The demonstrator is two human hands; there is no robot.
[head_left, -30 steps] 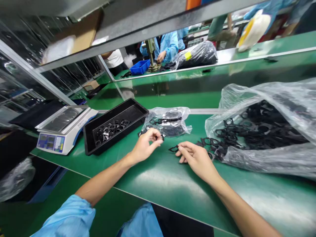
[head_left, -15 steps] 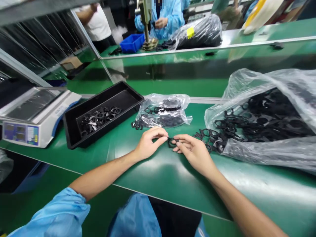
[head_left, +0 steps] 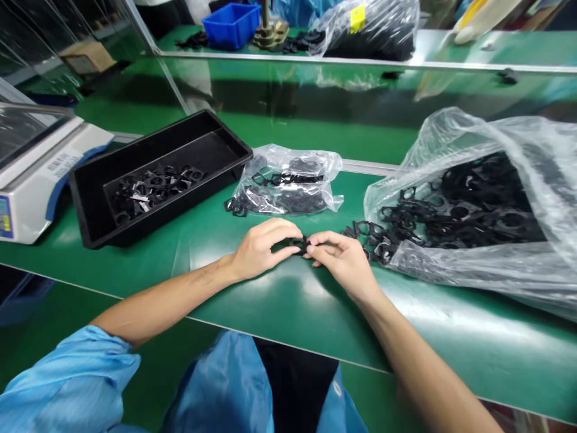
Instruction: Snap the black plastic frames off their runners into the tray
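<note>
My left hand [head_left: 261, 248] and my right hand [head_left: 341, 260] meet over the green table [head_left: 279, 313], fingers pinched on one small black plastic part [head_left: 299, 244] between them. Right of my hands a large clear bag [head_left: 478, 210] lies open, spilling several black ring-shaped parts [head_left: 372, 237] onto the table. A smaller clear bag of the same parts [head_left: 288, 180] lies just beyond my hands. A black tray [head_left: 90, 204] holding several black parts [head_left: 148, 186] sits at the left.
A white weighing scale [head_left: 31, 168] stands at the far left edge. Beyond a metal rail a second green surface carries a blue bin [head_left: 231, 24], a press tool [head_left: 268, 33] and another bag of black parts [head_left: 365, 30].
My hands came together: the left hand moved right and both now pinch the one black part. The view tilted down, so the table and bags appear higher in frame.
</note>
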